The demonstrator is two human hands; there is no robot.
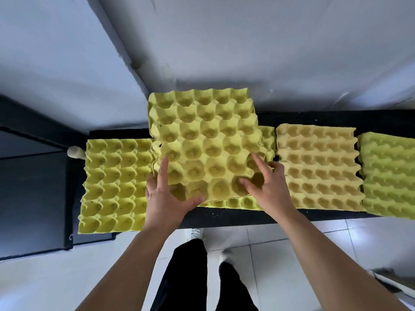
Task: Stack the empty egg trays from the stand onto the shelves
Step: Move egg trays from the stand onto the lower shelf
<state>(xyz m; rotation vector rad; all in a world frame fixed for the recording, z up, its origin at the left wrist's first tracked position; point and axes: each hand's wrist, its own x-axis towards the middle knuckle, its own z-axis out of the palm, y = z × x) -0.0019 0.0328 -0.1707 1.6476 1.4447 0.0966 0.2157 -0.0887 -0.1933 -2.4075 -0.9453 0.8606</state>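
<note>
Left hand [166, 198] gripping the near left corner of the top tray [206, 142], thumb across its near edge. Right hand [267, 182] clasping the near right corner, fingers spread in the cups. Beneath, a stack [267, 138] on the shelf [224, 217]. Other trays left [114, 187] and right [318, 167] of the hands.

Your egg trays [203, 140]: moulded paper pulp, matt, rough, yellow-green. Your shelf [314, 118]: black, matt, speckled surface. Your floor tiles [280, 254]: white, glossy, smooth.
</note>
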